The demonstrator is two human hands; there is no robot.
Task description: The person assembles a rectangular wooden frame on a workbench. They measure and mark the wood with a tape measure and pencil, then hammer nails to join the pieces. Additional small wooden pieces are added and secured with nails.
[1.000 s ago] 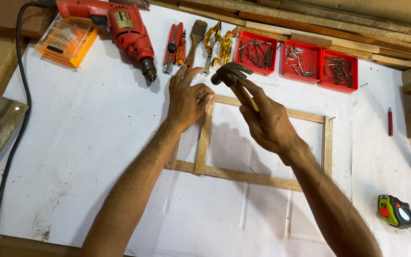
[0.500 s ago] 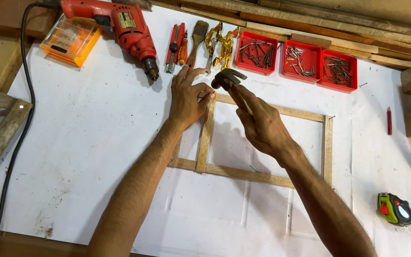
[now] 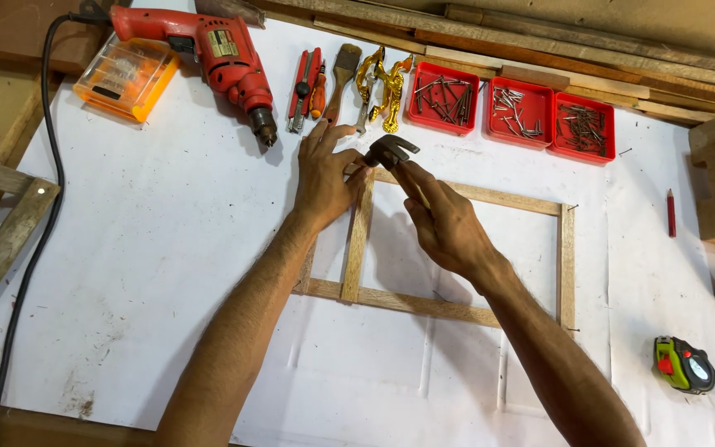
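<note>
Change: right hand (image 3: 448, 222) still grips hammer (image 3: 389, 151) — head slightly lower over frame corner.
Left hand (image 3: 324, 174): flat, fingers spread, steadying wooden frame (image 3: 357, 240).
Room: bare white sheet left — red trays (image 3: 513, 131) beyond.

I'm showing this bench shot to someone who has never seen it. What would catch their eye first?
Probably the two hands at the centre: the right hand holds a hammer over the top corner of a thin wooden frame, where the left hand presses down. Next, the red electric drill at top left and the three red trays of nails along the top edge.
</note>
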